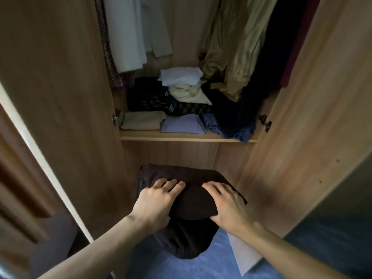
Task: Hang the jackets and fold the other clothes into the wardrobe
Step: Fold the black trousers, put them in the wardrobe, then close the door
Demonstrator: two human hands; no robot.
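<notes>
An open wooden wardrobe (177,156) is seen from above, with its 2 doors swung out toward the viewer: the left door (60,101) at 9 o'clock and the right door (306,127) at 3 o'clock. At 6 o'clock, 2 bare arms reach in. The left hand (159,200) and the right hand (227,206) hold a folded dark brown garment (193,200) between them at the mouth of the lower compartment, under the shelf (181,138). Each hand grips it with fingers spread over the top. The right thumb is tucked under the fold, and the left thumb is hidden beneath the cloth. The garment's far end reaches into the compartment, while a gathered end hangs below the hands over the blue carpet (213,260). On the shelf, at the centre, lie folded clothes. A beige piece (141,120) sits at the front left, with a lilac piece (181,124) just beside it. A blue patterned cloth (211,121) lies at 3 o'clock from that. Behind them are a dark bundle (147,97) and a white and cream pile (183,83). Hanging above are pale grey clothes (130,37) at 11 o'clock, a shiny olive jacket (231,47) at 1 o'clock, and black clothes (281,49) at 2 o'clock.
</notes>
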